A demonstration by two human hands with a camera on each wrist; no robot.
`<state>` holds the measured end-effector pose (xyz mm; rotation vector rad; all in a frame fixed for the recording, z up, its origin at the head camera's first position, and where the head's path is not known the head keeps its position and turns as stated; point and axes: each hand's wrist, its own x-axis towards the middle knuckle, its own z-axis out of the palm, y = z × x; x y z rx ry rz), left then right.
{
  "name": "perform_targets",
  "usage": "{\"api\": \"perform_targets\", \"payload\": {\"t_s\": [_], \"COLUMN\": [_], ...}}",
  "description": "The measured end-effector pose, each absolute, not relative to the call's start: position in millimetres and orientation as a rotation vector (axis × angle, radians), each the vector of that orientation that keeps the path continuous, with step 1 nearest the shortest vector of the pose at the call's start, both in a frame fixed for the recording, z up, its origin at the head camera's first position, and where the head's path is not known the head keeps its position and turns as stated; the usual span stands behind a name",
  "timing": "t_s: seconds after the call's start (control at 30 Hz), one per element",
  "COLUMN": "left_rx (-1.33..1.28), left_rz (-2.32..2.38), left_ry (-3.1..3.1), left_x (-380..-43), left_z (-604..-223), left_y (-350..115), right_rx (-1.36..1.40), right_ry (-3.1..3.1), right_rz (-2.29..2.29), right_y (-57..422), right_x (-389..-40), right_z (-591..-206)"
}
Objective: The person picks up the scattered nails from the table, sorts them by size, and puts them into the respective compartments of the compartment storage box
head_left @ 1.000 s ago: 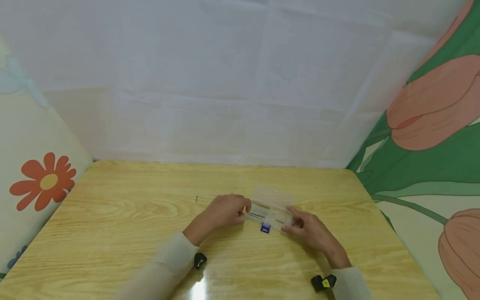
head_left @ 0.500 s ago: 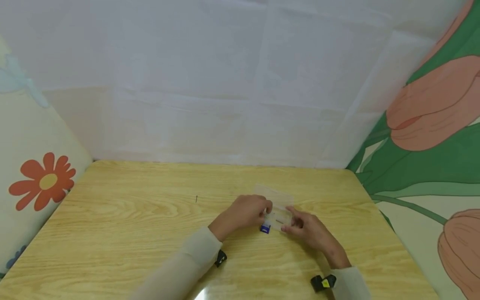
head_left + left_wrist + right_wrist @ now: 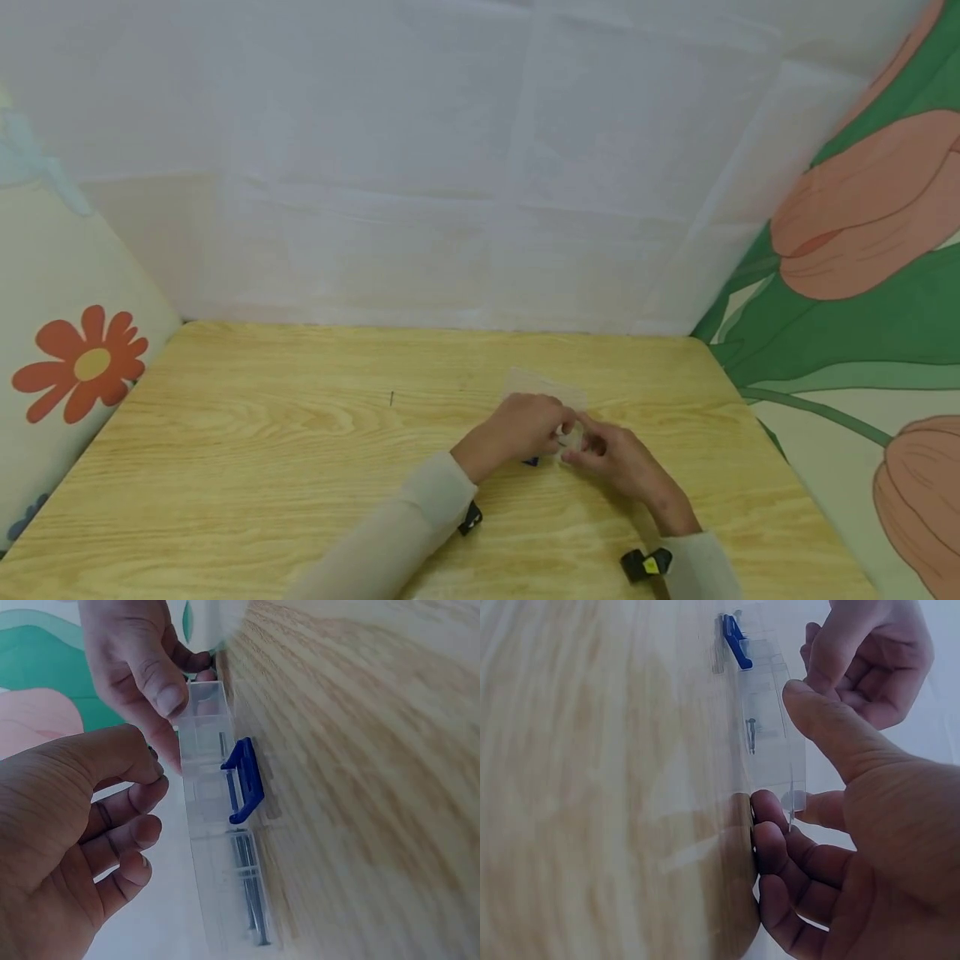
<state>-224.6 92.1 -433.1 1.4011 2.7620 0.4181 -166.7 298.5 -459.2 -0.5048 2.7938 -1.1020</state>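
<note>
A clear plastic compartment box (image 3: pixel 206 780) with a blue latch (image 3: pixel 251 784) sits on the table, its transparent lid (image 3: pixel 543 383) raised at the back. Long dark nails (image 3: pixel 251 889) lie in one end compartment, and a shorter one (image 3: pixel 751 735) shows farther along. My right hand (image 3: pixel 622 467) grips the box's right end, thumb at the top edge and fingers low on the side. Over the box's right part hovers my left hand (image 3: pixel 521 433), thumb and forefinger brought together. A dark speck shows at those fingertips (image 3: pixel 156 769); I cannot tell whether it is something held.
A single dark nail (image 3: pixel 392 398) lies on the wood-grain table (image 3: pixel 262 467), left of the box. A white sheet (image 3: pixel 375 167) hangs along the back edge, with flower-printed walls on both sides. Black wrist cameras (image 3: pixel 645 565) sit below each hand.
My left hand has moved rightward across the box, from its left end to near my right hand, now covering most of the box in the head view. The right hand stays put.
</note>
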Motion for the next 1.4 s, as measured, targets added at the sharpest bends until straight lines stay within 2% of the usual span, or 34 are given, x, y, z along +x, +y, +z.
{"api": "perform_targets", "payload": {"t_s": [0.33,0.63,0.87,1.4], "left_rx": [1.368,1.32,1.255,1.018], "left_rz": [0.398,0.334,0.407,0.467], "left_ry": [2.755,2.856,2.892,2.966], "left_x": [-219.5,-221.5,-222.4,-231.8], "left_z": [-430.5,-425.5,-425.1,-435.9], "left_y": [89.8,67.2,38.6,-47.7], "right_rx": [-0.52,-0.417,-0.346,-0.375], "right_ry": [2.81,2.8,2.826,2.871], "right_rz": [-1.086,-1.062,-1.054,-1.019], "right_y": [295.8,292.7,290.1,294.2], "right_x": [-167.9,-167.7,-168.9,-167.2], "right_z": [-460.0,-459.5,-458.2,-458.6]}}
